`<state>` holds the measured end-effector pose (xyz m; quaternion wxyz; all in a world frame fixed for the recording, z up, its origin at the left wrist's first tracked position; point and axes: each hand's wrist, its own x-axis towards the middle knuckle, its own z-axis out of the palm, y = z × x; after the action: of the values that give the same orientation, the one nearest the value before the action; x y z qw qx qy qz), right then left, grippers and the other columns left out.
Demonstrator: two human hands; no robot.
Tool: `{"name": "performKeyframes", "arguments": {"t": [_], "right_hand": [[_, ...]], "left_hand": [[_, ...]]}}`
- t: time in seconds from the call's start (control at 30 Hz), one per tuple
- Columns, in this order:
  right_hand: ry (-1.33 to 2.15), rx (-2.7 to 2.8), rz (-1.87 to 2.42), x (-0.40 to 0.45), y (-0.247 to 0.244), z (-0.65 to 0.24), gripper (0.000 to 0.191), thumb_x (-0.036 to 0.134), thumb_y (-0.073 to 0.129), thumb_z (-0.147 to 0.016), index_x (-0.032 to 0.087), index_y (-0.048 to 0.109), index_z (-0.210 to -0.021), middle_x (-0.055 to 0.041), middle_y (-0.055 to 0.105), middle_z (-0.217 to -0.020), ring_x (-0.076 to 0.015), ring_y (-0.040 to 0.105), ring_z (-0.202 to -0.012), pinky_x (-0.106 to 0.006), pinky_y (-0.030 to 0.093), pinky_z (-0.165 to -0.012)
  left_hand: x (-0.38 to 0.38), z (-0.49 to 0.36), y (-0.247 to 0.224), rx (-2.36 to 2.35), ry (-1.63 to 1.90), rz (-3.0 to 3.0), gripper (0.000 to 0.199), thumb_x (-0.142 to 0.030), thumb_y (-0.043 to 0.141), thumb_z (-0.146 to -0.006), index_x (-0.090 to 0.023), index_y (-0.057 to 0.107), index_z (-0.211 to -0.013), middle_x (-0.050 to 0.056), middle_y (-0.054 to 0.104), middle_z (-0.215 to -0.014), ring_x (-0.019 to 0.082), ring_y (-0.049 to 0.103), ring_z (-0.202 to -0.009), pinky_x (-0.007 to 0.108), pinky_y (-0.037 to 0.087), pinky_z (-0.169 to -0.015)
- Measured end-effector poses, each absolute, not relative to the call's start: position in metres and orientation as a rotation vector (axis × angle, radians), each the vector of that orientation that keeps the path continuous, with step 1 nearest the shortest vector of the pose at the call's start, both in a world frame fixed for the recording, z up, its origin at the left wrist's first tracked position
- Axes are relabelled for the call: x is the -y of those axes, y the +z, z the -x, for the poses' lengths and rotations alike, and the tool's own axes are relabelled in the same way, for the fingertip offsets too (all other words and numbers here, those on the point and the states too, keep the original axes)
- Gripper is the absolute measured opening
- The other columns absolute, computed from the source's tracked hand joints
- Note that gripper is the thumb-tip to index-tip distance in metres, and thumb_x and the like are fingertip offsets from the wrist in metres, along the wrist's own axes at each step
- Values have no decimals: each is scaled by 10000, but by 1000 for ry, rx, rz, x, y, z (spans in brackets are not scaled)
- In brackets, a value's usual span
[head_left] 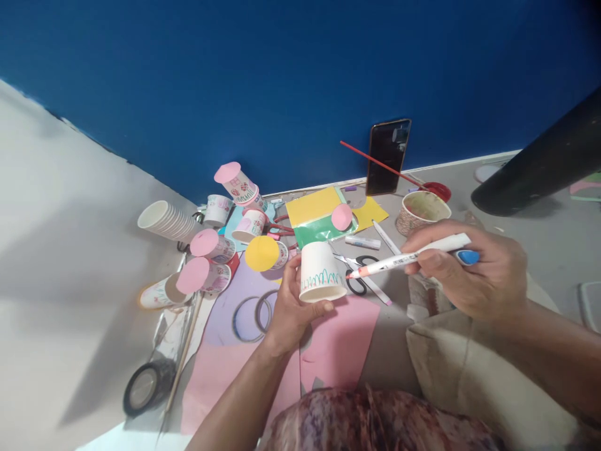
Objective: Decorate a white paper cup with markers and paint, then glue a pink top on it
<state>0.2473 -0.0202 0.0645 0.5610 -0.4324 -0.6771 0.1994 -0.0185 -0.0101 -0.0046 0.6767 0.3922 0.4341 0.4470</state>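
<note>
One white paper cup (322, 260), just off centre toward five o'clock, sat in your half-curled left hand (291, 310) while your right hand (479, 275), fingers pinched together, aimed a red-tipped marker (389, 264) at the cup's three o'clock side, contact unclear.

The left hand (292, 310) is closed in a curved grip, its thumb (322, 309) stretched out sideways, the bare left forearm (239, 388) slanting up to it. The right hand (488, 272), apart from it, pinches between thumb and bent fingers, the bare right forearm (558, 351) angled inward.
</note>
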Motion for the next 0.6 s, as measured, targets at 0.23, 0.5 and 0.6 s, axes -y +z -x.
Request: {"name": "performKeyframes", "arguments": {"t": [0.23,0.5,0.6], "right_hand": [[519,1627,1030,23,63,-247,56,274,697,-1001,286,744,-975,85,759,-722,-65,626,-526,-177,503,-512],[562,1543,1012,22,64,-247,71,257,699,-989,286,754,-957,59,729,-643,-125,631,-517,-244,514,-492],[578,1538,1008,22,64,-246,55,266,718,-983,277,764,-956,48,739,-660,-123,626,-516,-246,516,-499]], "left_hand": [[12,16,-4,-959,972,-912,1052,-257,1049,-565,-265,454,-1433,126,747,-1291,305,775,-1093,383,658,-866],[14,14,-7,-914,1001,-851,1074,-286,1071,-531,-250,497,-1438,148,743,-1328,319,761,-1131,416,640,-910],[14,12,-5,-898,1007,-832,1047,-283,1073,-533,-247,519,-1420,136,756,-1304,302,766,-1097,415,632,-905]]}}
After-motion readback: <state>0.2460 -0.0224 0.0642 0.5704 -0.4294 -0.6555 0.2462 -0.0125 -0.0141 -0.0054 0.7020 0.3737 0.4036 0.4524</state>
